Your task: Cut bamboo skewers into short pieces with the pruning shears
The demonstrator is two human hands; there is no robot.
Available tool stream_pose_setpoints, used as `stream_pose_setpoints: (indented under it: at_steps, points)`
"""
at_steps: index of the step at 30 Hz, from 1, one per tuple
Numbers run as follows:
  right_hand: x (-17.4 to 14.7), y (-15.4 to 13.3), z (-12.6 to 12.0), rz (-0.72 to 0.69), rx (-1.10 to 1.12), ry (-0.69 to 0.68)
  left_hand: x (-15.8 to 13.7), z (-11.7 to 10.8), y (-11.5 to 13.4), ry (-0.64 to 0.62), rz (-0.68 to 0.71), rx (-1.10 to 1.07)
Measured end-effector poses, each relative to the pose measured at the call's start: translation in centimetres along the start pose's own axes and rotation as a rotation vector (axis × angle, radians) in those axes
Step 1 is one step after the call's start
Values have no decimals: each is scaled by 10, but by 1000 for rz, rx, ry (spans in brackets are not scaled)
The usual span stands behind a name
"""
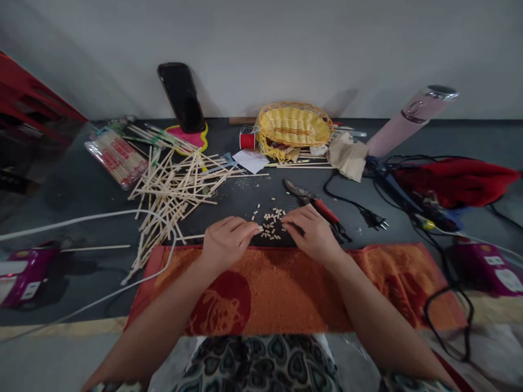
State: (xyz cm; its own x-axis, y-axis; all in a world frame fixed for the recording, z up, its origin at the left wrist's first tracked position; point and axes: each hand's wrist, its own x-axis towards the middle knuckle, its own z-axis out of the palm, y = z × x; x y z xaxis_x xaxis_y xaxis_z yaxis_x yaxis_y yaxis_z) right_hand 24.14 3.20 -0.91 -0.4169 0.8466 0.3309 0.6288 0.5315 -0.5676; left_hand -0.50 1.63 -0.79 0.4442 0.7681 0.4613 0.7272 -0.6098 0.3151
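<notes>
Short cut pieces of wooden stick (268,224) lie in a loose cluster on the dark table, just beyond the orange towel. At the cluster's left edge, my left hand (229,237) has its thumb and fingers pinched on a short stick piece (260,229). My right hand (312,231) is at the right edge, thumb and fingertips drawn close together by the pieces; what they hold, if anything, is too small to make out. Red-handled pruning shears (322,207) lie just beyond my right hand, which partly covers them. A pile of long thin sticks (175,188) spreads to the left.
An orange towel (286,288) lies under my forearms. Behind are a phone (182,98), a red thread spool (247,140), a yellow basket (296,125) and a pink flask (408,122). Cables with a plug (373,218) run right; purple devices (30,272) sit at both sides.
</notes>
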Motion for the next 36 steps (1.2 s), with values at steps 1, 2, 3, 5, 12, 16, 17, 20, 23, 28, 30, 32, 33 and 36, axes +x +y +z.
stream_pose_setpoints:
  at_steps: [1,2,3,5,12,16,17,20,23,28,30,32,33,36]
  points:
    - [0,0,2,-30,-16,-42,0,2,1,-33,3,31]
    - [-1,0,4,-56,-32,-81,-1,3,1,-69,5,60]
    - [-1,0,5,-77,-47,-116,-1,5,2,-106,8,85]
    - [-2,0,7,-99,-68,-160,-2,8,3,-160,8,118]
    - [-3,3,10,-61,-89,-151,-4,13,-2,-201,-43,100]
    - [-2,2,14,-58,-82,-141,-3,11,-4,-203,-52,85]
    - [-2,1,14,-56,-81,-134,-3,11,-4,-198,-56,85]
    - [-1,0,13,-51,-71,-95,-2,9,-5,-175,-74,89]
    - [0,0,14,-49,-66,-72,-2,8,-6,-166,-88,88]
    - [-1,-2,16,-40,-98,-83,0,6,-7,-163,-112,92]
    - [-1,-2,15,-17,-133,-72,0,5,-7,-169,-125,93]
    - [-1,-1,14,-2,-170,-70,1,5,-8,-174,-135,86]
    - [0,-1,14,-2,-186,-74,1,5,-8,-176,-138,81]
    - [2,-3,16,-24,-223,-98,0,6,-8,-181,-140,70]
